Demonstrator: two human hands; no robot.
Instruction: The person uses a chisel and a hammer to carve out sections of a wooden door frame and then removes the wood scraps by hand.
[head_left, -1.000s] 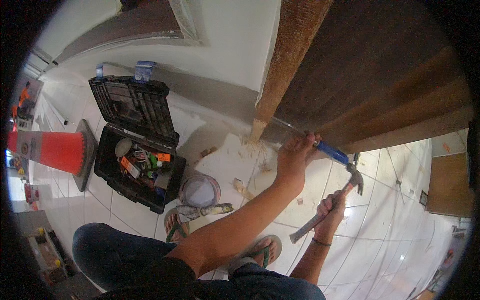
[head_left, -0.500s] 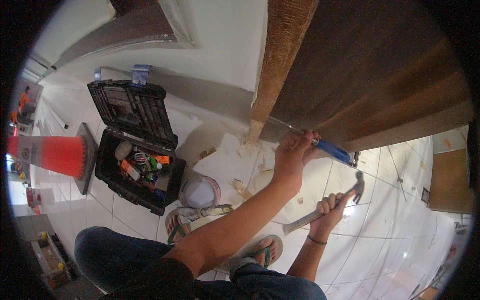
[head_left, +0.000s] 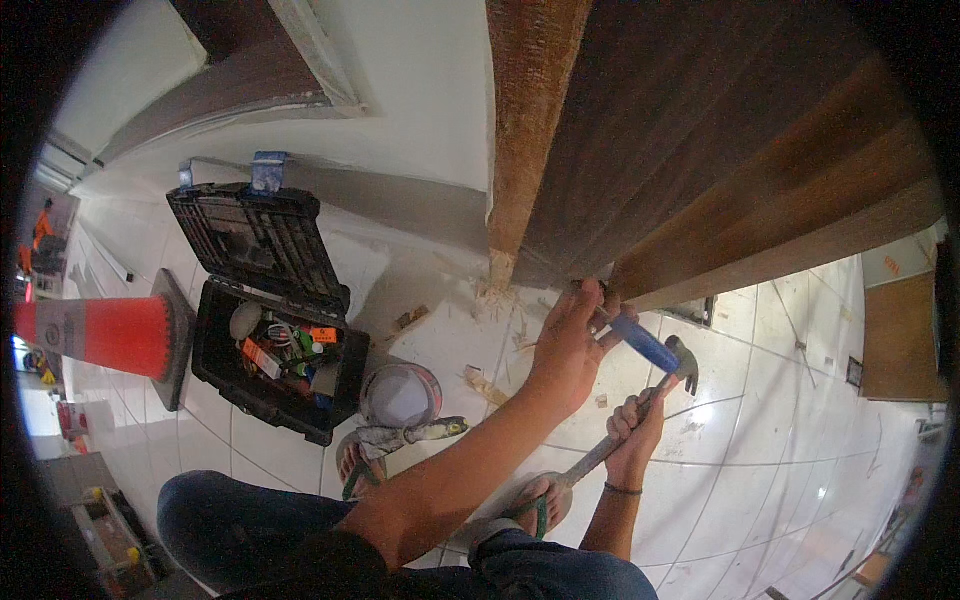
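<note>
Head view: blue handle [head_left: 645,344] juts from left grip [head_left: 570,345]

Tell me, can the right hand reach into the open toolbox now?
Probably not as things stand: the right hand grips the hammer, and the left arm stretches between that hand and the toolbox.

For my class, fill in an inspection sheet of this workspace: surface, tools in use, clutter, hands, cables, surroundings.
Surface: white tiled floor, scattered wood chips.
Tools in use: blue-handled tool, tip unclear; claw hammer, head near handle's end.
Clutter: open black toolbox, round tub, smeared hand tool.
Hands: left hand grips blue-handled tool; right hand grips claw hammer.
Cables: none certain; thin dark line at right unclear.
Surroundings: orange cone, brown panel, white wall.
</note>
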